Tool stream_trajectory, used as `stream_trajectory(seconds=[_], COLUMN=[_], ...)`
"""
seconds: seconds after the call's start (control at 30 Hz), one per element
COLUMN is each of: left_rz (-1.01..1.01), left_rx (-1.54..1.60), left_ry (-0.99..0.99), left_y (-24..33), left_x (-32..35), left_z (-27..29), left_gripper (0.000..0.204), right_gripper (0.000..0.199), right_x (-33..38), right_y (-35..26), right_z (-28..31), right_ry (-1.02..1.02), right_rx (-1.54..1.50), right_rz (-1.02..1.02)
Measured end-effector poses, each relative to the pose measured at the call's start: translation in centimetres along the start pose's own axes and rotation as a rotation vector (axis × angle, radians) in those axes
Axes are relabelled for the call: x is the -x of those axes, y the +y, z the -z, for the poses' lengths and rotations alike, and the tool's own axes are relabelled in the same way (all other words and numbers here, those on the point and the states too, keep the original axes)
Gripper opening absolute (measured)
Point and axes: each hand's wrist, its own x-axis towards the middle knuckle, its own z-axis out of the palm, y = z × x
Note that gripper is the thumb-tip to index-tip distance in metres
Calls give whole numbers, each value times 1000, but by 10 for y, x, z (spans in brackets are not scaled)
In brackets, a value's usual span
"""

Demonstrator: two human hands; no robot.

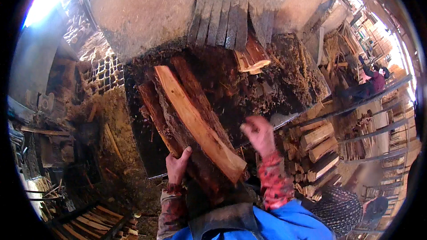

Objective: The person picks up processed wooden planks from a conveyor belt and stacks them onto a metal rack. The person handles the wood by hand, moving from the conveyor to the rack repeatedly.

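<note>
Split lengths of firewood lie side by side on a dark bed strewn with bark, pointing away from me. The middle one, a split log [195, 126], shows a pale, freshly cut face. At its left lies a bark-covered log [165, 120], which my left hand [177, 167] grips near the close end, thumb on top. Another dark, barky piece [195, 90] runs along the right side. My right hand [259, 136] is raised to the right of the wood, fingers loosely bent and slightly blurred, with nothing visible in it.
Ahead stands a big rusty housing [147, 9] with hanging dark flaps [235, 20]; a wood chunk [251, 58] pokes out beneath them. Split wood is stacked [320, 142] at the right. Other people [378, 80] are farther right and at lower right. Slats [91, 222] lie at lower left.
</note>
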Motion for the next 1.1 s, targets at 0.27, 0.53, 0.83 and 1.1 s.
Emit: stream_trajectory(seconds=[0.27, 0.53, 0.83, 1.1], left_rz=[-4, 16, 32, -11], left_rx=[28, 5, 54, 23], left_ry=[-16, -11, -20, -57], left_y=[-3, 0, -3, -3], left_x=[-2, 1, -1, -3], left_z=[-2, -5, -1, 0], left_gripper=[42, 39, 41, 45], right_gripper=[45, 62, 63, 63], right_x=[-182, -254, -226, -128], right_y=[75, 163, 98, 73], right_z=[49, 48, 84, 50], right_ry=[221, -129, -204, -59], right_rx=[426, 440, 387, -109], right_rz=[151, -140, -115, -297])
